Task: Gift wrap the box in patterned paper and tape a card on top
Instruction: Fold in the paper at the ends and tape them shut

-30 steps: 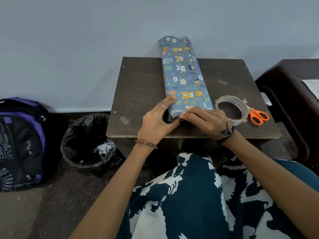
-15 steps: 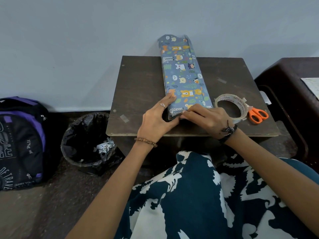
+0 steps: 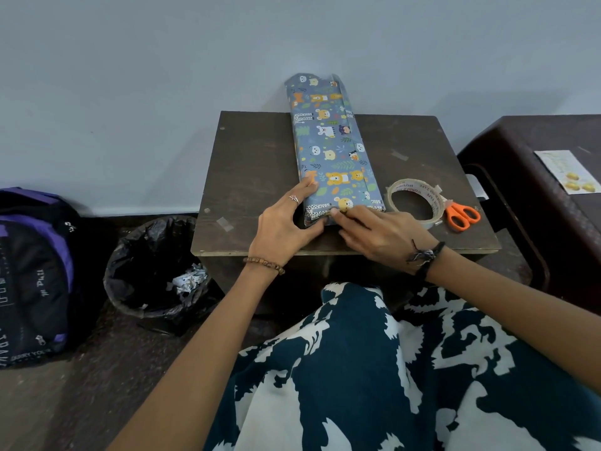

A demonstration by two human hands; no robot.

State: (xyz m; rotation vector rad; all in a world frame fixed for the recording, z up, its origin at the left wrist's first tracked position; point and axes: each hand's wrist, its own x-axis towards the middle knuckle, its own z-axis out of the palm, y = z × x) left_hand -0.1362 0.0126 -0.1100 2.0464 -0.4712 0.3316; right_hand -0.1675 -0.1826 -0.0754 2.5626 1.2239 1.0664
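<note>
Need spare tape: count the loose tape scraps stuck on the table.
2: one scrap near the table's front-left corner, one right of the wrapped box. Others may be hidden.

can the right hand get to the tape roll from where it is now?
Probably yes. The right hand presses the near end fold of the wrapped box; the tape roll lies just to its right on the table, nothing between them. It would have to let go of the fold first.
</note>
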